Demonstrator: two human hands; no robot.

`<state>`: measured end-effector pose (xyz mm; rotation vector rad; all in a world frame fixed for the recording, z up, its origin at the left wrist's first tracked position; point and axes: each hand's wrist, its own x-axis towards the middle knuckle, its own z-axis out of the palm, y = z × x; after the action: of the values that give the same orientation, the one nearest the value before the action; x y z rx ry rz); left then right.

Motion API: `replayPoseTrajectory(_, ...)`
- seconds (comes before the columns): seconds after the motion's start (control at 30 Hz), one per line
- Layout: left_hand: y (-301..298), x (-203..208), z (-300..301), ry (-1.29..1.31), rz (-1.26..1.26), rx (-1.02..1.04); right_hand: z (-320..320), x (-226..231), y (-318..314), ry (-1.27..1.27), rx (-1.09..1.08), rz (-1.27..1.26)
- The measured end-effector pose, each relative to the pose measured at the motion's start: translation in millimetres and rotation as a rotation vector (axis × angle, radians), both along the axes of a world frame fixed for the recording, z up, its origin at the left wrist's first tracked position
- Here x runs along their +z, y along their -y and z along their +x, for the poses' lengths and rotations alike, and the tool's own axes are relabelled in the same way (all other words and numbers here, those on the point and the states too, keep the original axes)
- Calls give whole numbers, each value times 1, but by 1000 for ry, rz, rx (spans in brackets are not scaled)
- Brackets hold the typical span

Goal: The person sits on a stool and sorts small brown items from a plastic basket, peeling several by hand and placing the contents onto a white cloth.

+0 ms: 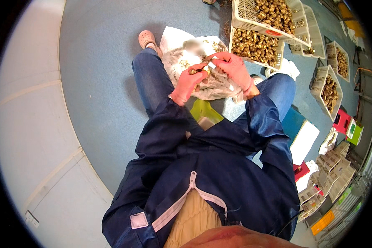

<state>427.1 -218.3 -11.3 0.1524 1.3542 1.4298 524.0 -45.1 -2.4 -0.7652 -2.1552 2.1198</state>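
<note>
Left hand (189, 84), pink-gloved, fingers curled around a small brown-and-yellow bulb-like piece (206, 69); piece sits above white plastic sheet (172, 39), between the hands. Right hand (235, 72), also gloved, nearly closed, pinching a small white object (211, 65) right beside the piece; exact kind unclear. Light-green bin (199, 108) between legs; white crate (244, 20) of brown pieces ahead, right.

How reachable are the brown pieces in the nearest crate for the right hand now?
Likely yes: the right hand is close beside the nearest crate, and nothing visible blocks the near brown pieces. Another crate overlaps the far side; a small white thing shows at the fingers.
</note>
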Motion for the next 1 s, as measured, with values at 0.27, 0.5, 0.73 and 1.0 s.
replayPoseTrajectory(0.27, 2, 0, 0, 108, 75, 1, 1, 6, -5, 23, -9, -56)
replayPoseTrajectory(0.5, -4, -4, 4, 106, 69, 0, 4, 12, -10, 31, -5, -59)
replayPoseTrajectory(0.73, 4, 0, 3, 90, 101, 35, -2, -11, -9, -6, -11, -25)
replayPoseTrajectory(1.0, 1, -34, 4, 36, 124, 81, 4, -5, -7, -58, -35, -119)
